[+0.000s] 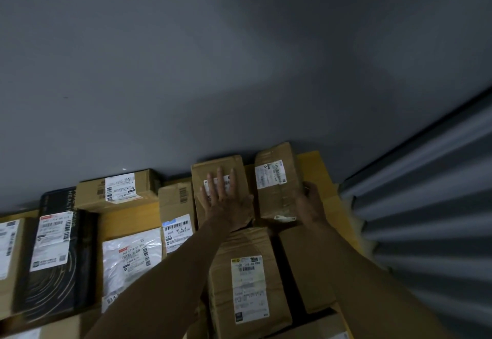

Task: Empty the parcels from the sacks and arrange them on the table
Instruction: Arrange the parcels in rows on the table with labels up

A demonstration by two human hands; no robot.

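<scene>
Our left hand (226,200) lies flat, fingers spread, on one box (213,171); our right hand (311,205) grips the neighbouring box (277,189) on the tabletop (314,163).

Two bare forearms reach in from the bottom edge, without sleeves, gloves, watch or rings. The left hand (226,200) shows long, slender fingers; the right hand (310,205) looks broader.

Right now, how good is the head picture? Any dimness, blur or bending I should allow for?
Head view: dim overall, the grey wall unevenly lit with soft shadow bands; the wide lens tilts and bends the shutter at right; label print is mostly soft, and the white bag shows glare. Left hand lies flat on one box, right hand grips the neighbouring box.
</scene>
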